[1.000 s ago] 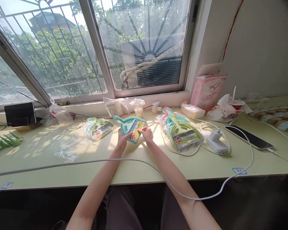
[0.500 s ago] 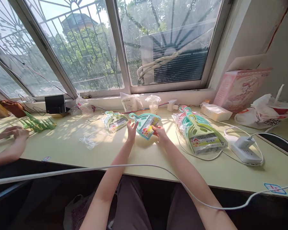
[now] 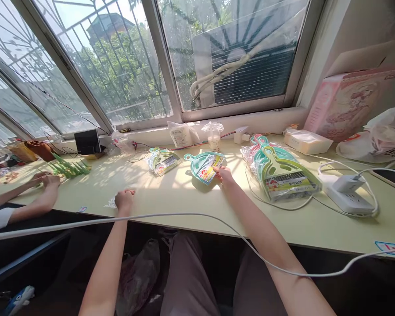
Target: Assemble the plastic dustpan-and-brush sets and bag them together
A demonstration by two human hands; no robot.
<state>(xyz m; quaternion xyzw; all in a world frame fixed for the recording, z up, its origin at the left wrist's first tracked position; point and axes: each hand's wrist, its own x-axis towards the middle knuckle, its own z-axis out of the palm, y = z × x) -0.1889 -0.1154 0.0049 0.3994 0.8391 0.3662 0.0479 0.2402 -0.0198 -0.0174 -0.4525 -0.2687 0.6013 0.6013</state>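
My right hand (image 3: pixel 224 174) grips the right edge of a teal dustpan (image 3: pixel 196 165), fingers at its printed label. A dark-bristled brush lies across this dustpan, whose handle points up and left. Over the table's front left part, my left hand (image 3: pixel 124 199) is closed on a crumpled clear plastic wrapper (image 3: pixel 111 203), part of which sticks out to its left. Behind and between my hands lies a bagged green dustpan set (image 3: pixel 164 160). On the right, several bagged dustpan sets (image 3: pixel 285 175) in green, teal and pink lie in a stack.
A white power strip (image 3: pixel 349 197) and cables lie at the right. A white cable (image 3: pixel 184 214) crosses in front of my forearms. Along the window stand a plastic cup (image 3: pixel 213 139) and a tablet (image 3: pixel 87 141). At the left, another person's hands (image 3: pixel 48 180) work near green stems (image 3: pixel 70 167).
My left hand has left the teal dustpan and moved left and nearer to me, onto the clear wrapper. My right hand still holds the dustpan. The view has shifted slightly.
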